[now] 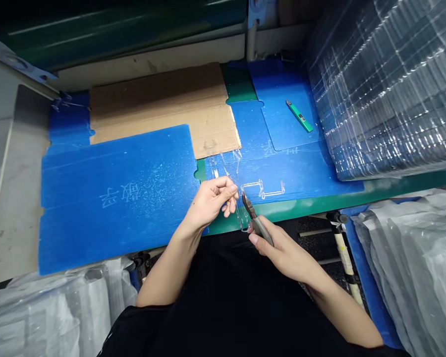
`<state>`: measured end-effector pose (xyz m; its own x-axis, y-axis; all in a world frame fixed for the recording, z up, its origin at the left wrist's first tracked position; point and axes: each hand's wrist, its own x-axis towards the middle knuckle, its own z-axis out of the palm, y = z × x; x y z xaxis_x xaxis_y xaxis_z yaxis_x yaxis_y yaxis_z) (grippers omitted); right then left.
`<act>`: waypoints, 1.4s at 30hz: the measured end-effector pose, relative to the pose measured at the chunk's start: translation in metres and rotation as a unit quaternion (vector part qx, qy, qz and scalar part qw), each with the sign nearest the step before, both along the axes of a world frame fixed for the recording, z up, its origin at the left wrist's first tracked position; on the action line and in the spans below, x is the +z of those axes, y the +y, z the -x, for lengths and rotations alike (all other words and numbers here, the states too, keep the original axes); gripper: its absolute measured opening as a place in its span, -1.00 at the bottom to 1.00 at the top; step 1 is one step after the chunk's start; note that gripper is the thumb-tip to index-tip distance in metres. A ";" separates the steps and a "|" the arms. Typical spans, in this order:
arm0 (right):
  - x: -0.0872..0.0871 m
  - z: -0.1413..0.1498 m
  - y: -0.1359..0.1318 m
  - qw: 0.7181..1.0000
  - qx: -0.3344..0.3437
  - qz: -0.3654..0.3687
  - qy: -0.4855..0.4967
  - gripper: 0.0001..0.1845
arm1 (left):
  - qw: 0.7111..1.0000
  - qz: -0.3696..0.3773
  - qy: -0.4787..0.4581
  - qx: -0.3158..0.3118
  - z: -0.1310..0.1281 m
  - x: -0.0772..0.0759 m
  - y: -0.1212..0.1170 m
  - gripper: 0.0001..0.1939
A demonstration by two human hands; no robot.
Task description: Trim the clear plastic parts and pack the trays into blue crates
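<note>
Black shirt [223,297] lowest in view, the left hand [208,203] pinches a clear plastic molding [250,186] while the right hand [282,250] clenches diagonal cutters [258,223] at its edge, over a blue corrugated plastic sheet [115,203].

The left hand [208,203] and side cutters [258,223] hide parts of the clear plastic moulding [250,187], its thin edges faint against the blue corrugated board [115,203]. A stack of clear trays [386,89] and white plastic bags [405,267] run out of view at right.

From my remote post: a clear moulded plastic part [233,171], pinched in the left hand [210,201], sits just beside the dark tips of grey-handled side cutters [258,223] gripped in the right hand [278,250].
</note>
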<state>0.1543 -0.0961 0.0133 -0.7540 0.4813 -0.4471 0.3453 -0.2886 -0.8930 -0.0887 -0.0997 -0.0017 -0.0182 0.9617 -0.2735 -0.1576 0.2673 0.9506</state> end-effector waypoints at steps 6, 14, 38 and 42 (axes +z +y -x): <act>-0.007 -0.004 -0.001 0.999 0.005 0.024 0.023 -0.69 | 1.000 0.006 -0.011 -0.009 -0.002 -0.003 0.000 -0.54; -0.009 -0.012 0.003 0.985 -0.006 0.145 0.094 -0.62 | 0.999 0.022 -0.031 -0.014 -0.013 -0.001 0.003 -0.52; -0.086 -0.047 -0.035 0.874 -0.228 0.383 0.193 -0.46 | 0.733 0.054 0.671 -0.096 -0.031 -0.009 0.082 -0.65; -0.089 -0.053 -0.038 0.886 -0.253 0.343 0.181 -0.46 | 0.690 -0.011 0.693 -0.207 -0.034 -0.007 0.096 -0.55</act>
